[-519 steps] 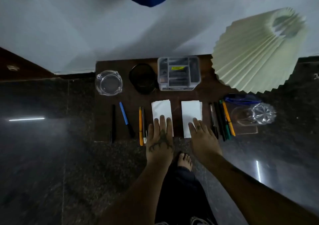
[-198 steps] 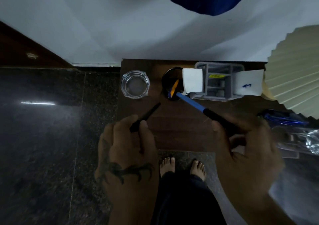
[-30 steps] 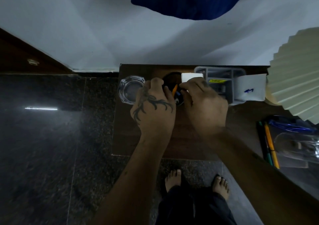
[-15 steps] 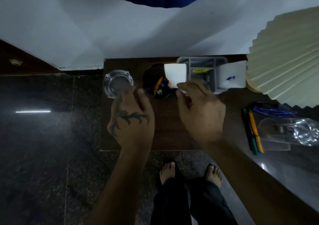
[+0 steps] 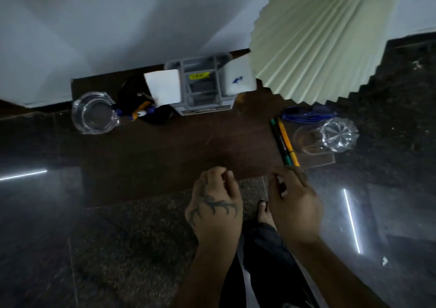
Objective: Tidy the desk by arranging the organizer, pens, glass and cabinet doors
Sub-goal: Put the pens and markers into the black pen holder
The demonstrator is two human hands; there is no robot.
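At lower centre, both hands are now hovering off the pen cup [image 5: 141, 104], left hand [image 5: 215, 203] loosely curled and empty, right hand [image 5: 293, 203] reaching for the pens [image 5: 284, 140] at right, grasping nothing.

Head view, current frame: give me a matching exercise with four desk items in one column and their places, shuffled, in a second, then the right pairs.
Things:
1. glass ashtray
2. black pen cup
3. grey organizer
4. green and orange pens

Places:
A. lying flat on the desk's right side, beside a tipped clear glass
B. at the back edge, with white cards on both sides
C. at the desk's far left
D. between the ashtray and the organizer, with pens standing in it

Pairs: 1-C, 2-D, 3-B, 4-A
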